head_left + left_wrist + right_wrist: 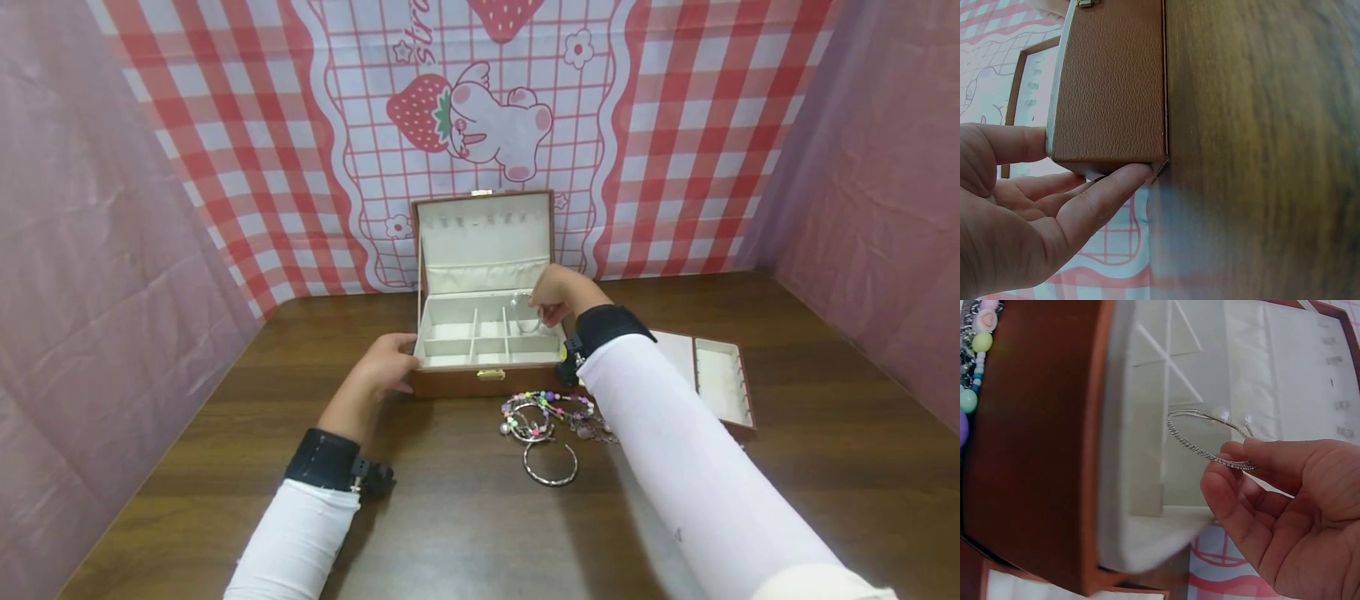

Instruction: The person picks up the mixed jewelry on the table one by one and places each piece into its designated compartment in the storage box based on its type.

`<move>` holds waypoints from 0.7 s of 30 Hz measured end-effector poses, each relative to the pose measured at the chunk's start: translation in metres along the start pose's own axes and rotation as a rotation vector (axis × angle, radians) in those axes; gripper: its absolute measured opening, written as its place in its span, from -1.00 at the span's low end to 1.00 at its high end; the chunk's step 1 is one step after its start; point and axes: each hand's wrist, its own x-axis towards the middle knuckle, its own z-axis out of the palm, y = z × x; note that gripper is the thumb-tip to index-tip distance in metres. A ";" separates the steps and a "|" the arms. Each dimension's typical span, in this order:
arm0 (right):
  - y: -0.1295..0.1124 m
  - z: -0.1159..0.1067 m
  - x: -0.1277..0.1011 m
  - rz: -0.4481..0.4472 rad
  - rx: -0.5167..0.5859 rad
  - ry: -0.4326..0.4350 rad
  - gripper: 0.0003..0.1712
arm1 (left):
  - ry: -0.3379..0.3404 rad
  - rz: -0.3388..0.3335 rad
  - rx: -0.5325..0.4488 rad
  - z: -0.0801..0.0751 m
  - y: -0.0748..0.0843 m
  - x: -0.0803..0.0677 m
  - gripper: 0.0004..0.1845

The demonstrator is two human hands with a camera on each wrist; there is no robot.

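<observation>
A brown jewelry box (450, 383) with a cream, divided inside stands with its lid raised. My left hand (386, 362) is at the box's left front corner; in the left wrist view, fairly straight fingers (1107, 197) touch its side and rim. Over the right-hand compartments, my right hand (558, 292) pinches a thin silver bracelet (1194, 447) between thumb and fingertips. The bracelet hangs above the compartment floor, with a twisted band and small round ends. Beaded bracelets (536, 408) lie in front of the box, beside a plain silver bangle (551, 482).
A shallow cream-lined tray (720, 383) lies to the right, partly hidden by the right sleeve (697, 450). The raised lid (483, 237) stands before a checked strawberry cloth (360, 125). Pink cloth (877, 167) hangs at both sides of the wooden table (465, 517).
</observation>
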 end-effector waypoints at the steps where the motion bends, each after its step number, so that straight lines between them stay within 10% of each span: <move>1: 0.001 0.001 0.001 0.004 0.003 -0.003 -0.72 | 0.002 -0.002 -0.001 0.000 0.000 0.000 -0.38; 21: 0.002 0.002 0.003 -0.035 -0.165 0.079 -0.94 | 0.000 -0.016 0.002 -0.001 0.000 0.001 -0.37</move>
